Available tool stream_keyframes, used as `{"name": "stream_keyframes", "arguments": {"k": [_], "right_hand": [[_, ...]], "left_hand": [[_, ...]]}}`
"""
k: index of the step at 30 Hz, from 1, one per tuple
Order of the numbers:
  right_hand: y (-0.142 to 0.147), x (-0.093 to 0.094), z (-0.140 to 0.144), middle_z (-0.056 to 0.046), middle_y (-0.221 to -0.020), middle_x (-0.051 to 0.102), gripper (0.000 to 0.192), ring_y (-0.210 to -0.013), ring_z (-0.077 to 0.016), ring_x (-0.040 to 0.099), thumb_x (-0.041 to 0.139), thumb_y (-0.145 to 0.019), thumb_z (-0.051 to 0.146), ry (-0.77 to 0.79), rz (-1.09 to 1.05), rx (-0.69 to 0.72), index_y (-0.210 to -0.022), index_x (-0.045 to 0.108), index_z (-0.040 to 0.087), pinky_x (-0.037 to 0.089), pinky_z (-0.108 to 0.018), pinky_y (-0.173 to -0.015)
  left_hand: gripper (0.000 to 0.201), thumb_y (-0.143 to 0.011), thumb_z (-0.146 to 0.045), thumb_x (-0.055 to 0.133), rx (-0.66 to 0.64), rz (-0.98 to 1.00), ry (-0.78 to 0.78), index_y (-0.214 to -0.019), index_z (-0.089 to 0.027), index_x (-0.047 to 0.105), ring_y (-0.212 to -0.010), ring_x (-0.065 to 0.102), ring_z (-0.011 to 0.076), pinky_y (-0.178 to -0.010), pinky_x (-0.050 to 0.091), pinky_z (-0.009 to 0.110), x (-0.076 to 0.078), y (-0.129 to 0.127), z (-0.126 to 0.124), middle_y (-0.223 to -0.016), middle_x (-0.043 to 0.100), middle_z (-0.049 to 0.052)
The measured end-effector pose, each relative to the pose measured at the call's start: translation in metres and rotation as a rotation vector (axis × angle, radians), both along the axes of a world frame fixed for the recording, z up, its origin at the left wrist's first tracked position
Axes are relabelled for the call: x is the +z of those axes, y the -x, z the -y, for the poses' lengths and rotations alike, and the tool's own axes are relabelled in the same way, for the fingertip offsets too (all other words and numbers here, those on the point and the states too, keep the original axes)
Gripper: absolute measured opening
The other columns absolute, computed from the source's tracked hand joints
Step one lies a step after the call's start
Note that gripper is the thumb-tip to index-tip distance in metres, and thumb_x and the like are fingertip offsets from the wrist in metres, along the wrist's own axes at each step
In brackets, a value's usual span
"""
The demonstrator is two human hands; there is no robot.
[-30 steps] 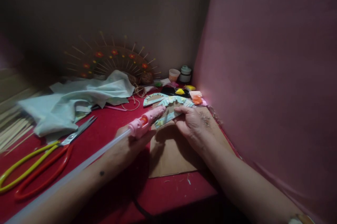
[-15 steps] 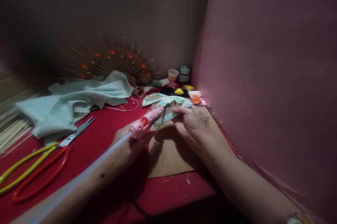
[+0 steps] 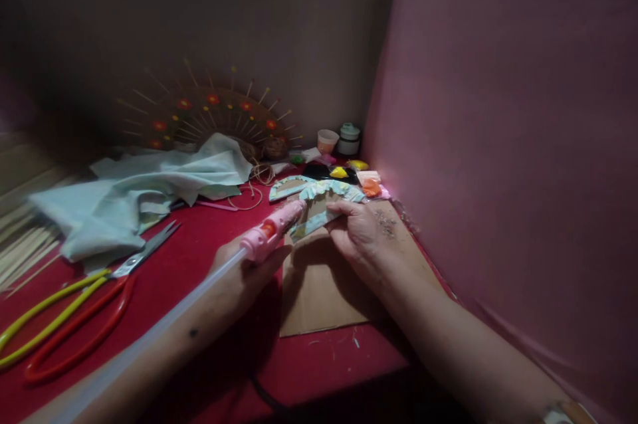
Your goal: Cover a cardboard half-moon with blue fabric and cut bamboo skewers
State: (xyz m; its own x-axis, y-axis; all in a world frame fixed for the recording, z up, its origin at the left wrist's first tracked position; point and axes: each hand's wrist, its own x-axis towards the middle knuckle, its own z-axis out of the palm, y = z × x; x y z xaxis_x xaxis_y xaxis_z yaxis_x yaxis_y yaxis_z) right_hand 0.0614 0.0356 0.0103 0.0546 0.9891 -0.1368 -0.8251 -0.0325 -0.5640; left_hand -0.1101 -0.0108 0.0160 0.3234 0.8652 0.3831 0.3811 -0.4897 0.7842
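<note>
Left hand (image 3: 239, 271) wrapped round glue gun (image 3: 272, 228), nozzle at fabric piece (image 3: 319, 206). Right hand (image 3: 361, 234) pinching that piece down on cardboard (image 3: 319, 291). Risk: fingertips just beside nozzle, hot glue could burn them or smear fabric.

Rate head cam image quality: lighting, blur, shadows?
Head view: dim, corners vignetted, left edge smeared; left hand on the pink glue gun and right hand on the patterned fabric piece stay readable; forearms shadow the brown cardboard sheet.
</note>
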Motion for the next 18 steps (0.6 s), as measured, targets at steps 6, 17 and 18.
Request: {"name": "stream_keyframes", "arguments": {"k": [6, 17, 18], "right_hand": [[-0.0007, -0.0047, -0.0035, 0.002, -0.068, 0.058, 0.025, -0.070, -0.0131, 0.053, 0.057, -0.052, -0.002, 0.005, -0.009, 0.042, -0.067, 0.054, 0.017, 0.046, -0.028, -0.071], [-0.0014, -0.0056, -0.0031, 0.002, -0.068, 0.055, 0.024, -0.067, -0.0121, 0.050, 0.056, -0.054, -0.004, 0.002, -0.019, 0.048, -0.066, 0.055, 0.017, 0.044, -0.027, -0.070], [-0.0021, -0.0062, -0.0039, 0.003, -0.066, 0.054, 0.024, -0.065, -0.0116, 0.048, 0.056, -0.054, -0.004, -0.004, -0.014, 0.050, -0.065, 0.054, 0.017, 0.044, -0.027, -0.069]], "left_hand": [[0.048, -0.089, -0.034, 0.055, -0.037, 0.009, 0.005, -0.136, -0.025, 0.050, -0.136, 0.039, 0.0261, -0.117, 0.028, 0.040, -0.0018, -0.0011, 0.0039, -0.143, 0.050, 0.000], [0.048, -0.088, -0.033, 0.055, -0.044, 0.041, 0.041, -0.135, -0.028, 0.050, -0.135, 0.040, 0.0251, -0.117, 0.028, 0.040, -0.0011, -0.0036, 0.0030, -0.142, 0.050, 0.000], [0.047, -0.088, -0.033, 0.055, -0.048, 0.044, 0.041, -0.134, -0.027, 0.051, -0.134, 0.041, 0.0252, -0.117, 0.029, 0.040, -0.0011, -0.0037, 0.0039, -0.142, 0.051, 0.000]]}}
